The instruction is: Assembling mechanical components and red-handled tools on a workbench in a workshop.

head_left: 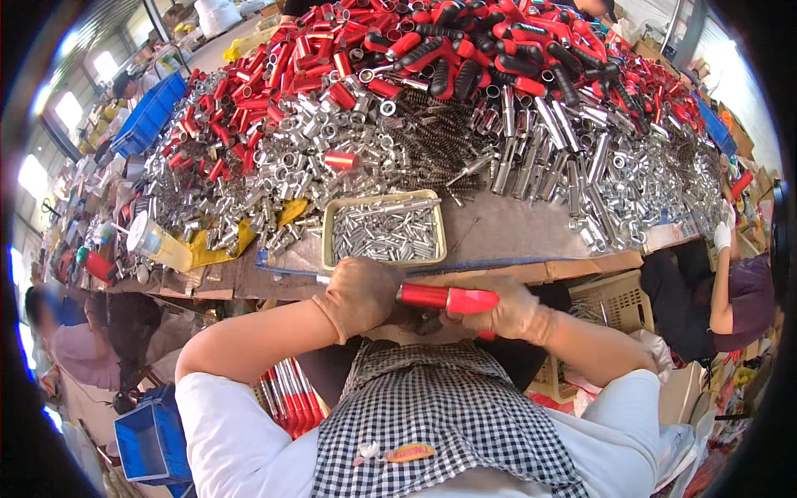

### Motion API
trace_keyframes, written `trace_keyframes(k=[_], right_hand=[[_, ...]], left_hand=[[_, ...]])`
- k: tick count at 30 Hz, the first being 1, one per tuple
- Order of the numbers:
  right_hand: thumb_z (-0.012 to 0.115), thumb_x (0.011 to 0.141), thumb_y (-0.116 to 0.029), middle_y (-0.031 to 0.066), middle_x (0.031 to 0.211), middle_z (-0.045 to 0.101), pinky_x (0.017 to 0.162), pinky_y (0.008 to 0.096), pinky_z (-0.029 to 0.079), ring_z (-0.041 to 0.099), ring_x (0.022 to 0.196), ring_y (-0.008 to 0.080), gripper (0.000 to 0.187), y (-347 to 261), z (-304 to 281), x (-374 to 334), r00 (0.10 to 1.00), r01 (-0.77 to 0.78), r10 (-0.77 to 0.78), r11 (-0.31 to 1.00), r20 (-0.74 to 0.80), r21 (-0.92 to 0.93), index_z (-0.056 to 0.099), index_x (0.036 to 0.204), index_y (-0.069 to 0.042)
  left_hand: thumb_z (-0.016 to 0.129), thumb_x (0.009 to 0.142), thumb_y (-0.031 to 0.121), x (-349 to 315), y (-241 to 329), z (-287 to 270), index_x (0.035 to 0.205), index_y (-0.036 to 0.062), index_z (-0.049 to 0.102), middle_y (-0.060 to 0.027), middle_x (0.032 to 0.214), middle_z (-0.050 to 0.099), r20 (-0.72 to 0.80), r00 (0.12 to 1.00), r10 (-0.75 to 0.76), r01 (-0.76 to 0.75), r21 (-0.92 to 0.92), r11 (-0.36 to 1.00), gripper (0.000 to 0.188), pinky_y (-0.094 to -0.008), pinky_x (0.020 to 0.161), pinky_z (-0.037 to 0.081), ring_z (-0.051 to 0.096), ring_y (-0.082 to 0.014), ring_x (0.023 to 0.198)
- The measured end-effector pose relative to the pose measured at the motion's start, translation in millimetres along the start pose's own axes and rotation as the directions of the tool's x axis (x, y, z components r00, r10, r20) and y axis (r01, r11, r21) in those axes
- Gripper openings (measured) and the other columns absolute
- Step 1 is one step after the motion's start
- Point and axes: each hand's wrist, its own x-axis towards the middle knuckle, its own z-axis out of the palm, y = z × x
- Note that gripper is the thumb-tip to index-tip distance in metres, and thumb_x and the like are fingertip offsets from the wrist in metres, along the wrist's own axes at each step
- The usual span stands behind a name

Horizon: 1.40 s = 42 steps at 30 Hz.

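Both my hands wear thin pale gloves and meet just in front of the table edge. Between them lies a red tool (425,296) with a glossy red barrel and a red rear part; its exact kind is unclear. My left hand (363,290) is closed around its left end, where a short silver piece pokes out. My right hand (504,310) wraps the red rear part, and its lower portion is partly hidden by my fingers. Directly beyond my hands, a cream plastic tray (327,232) holds many small silver pins (386,232).
Loose parts heap the table: red sleeves (286,75), red-and-black handles (519,58), dark springs (432,137) and silver tubes (523,162). A drink cup (158,241) stands at left. Blue bins (149,112) and a beige crate (610,299) sit around. Other people (739,290) work at both sides.
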Motion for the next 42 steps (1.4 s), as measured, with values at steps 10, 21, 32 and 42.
trace_keyframes(k=[10, 21, 32, 42], right_hand=[[0.070, 0.079, -0.023, 0.0095, 0.084, 0.065, 0.073, 0.0365, 0.053, 0.064, 0.081, 0.0220, 0.032, 54.2, 35.7, -6.8, 0.993, -0.077, 0.064, 0.986, 0.096, 0.145, 0.066, 0.108, -0.010], [0.073, 0.072, -0.014, 0.0096, 0.089, 0.065, 0.066, 0.0325, 0.052, 0.063, 0.069, 0.0210, 0.051, -47.3, 21.4, 16.7, 0.879, 0.307, -0.372, 0.920, -0.299, -0.242, 0.056, 0.119, -0.001], [0.073, 0.069, -0.011, 0.0077, 0.080, 0.062, 0.068, 0.0362, 0.052, 0.060, 0.068, 0.0246, 0.056, -48.6, 64.2, 41.4, 0.711, 0.500, -0.692, 0.621, -0.123, -0.603, 0.055, 0.121, -0.002], [0.069, 0.078, -0.017, 0.0097, 0.099, 0.061, 0.080, 0.0341, 0.048, 0.058, 0.088, 0.0224, 0.056, -42.6, 77.3, 66.6, 0.952, 0.019, -0.114, 0.949, 0.285, 0.314, 0.049, 0.129, -0.003]], left_hand=[[0.060, 0.078, 0.027, -4.5, -6.3, 1.7, 0.098, 0.0104, 0.069, -0.0132, 0.088, 0.070, 0.087, 0.996, 0.021, -0.027, 0.069, 0.997, 0.027, -0.0448, 0.079, 0.053, 0.069, -0.0295, 0.083], [0.059, 0.080, 0.004, 22.9, -43.6, 25.1, 0.138, 0.0051, 0.040, -0.0136, 0.125, 0.052, -0.723, 0.198, -0.662, -0.215, -0.691, 0.690, 0.062, -0.0412, 0.102, 0.038, 0.048, -0.0285, 0.119], [0.054, 0.094, 0.041, -0.5, -36.1, -8.2, 0.068, 0.0152, 0.042, 0.0053, 0.048, 0.028, -0.309, 0.848, -0.430, -0.516, -0.305, -0.800, 0.038, -0.0350, 0.052, 0.042, 0.034, -0.0124, 0.043], [0.081, 0.061, 0.033, -63.3, 20.2, -24.8, 0.081, 0.0040, 0.064, -0.0069, 0.074, 0.065, -0.430, 0.763, 0.482, -0.555, -0.819, 0.146, 0.038, -0.0326, 0.057, 0.049, 0.064, -0.0220, 0.066]])
